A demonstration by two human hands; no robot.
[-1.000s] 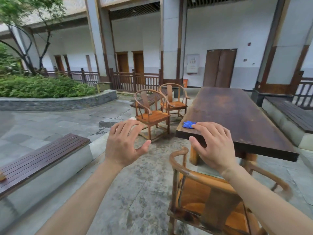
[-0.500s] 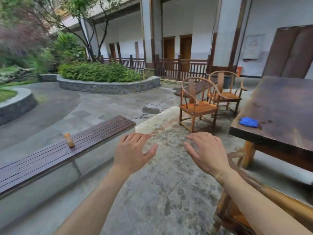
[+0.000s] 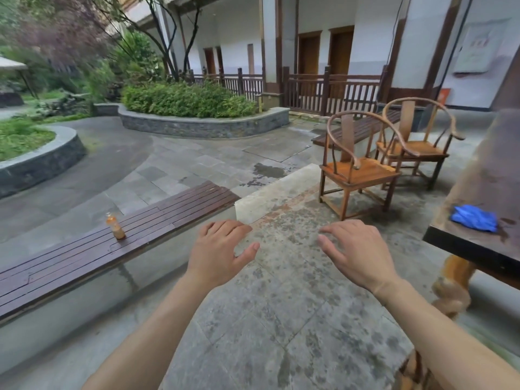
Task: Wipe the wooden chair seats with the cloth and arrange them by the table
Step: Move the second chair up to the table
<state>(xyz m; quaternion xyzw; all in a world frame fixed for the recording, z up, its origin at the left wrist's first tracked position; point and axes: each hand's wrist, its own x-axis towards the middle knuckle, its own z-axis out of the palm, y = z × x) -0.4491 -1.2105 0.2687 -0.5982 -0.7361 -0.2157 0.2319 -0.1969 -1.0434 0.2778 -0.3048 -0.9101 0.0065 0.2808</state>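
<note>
With both palms down over bare paving at centre frame, the left hand [image 3: 218, 250] and right hand [image 3: 356, 253] are spread wide and empty, touching nothing. Blue cloth [image 3: 474, 217] lies bunched near the corner of the dark wooden bench [image 3: 478, 243] at right edge, well apart from either hand. Step in hand, judged: fetch the cloth first, likely with the right hand since it is nearer, grip it as a wad, then walk to the seats. Wipe flat along the seat boards and keep the curved armrests clear of the wrist. Counts: two round-backed chairs at upper right, the near chair [image 3: 358, 167] and the far chair [image 3: 416, 144], standing just beside each other; one cloth; one small orange bottle [image 3: 115, 226] upright on the slatted seat ledge [image 3: 84, 249] at left. A chair fragment shows at bottom right, too cut off to count surely.
</note>
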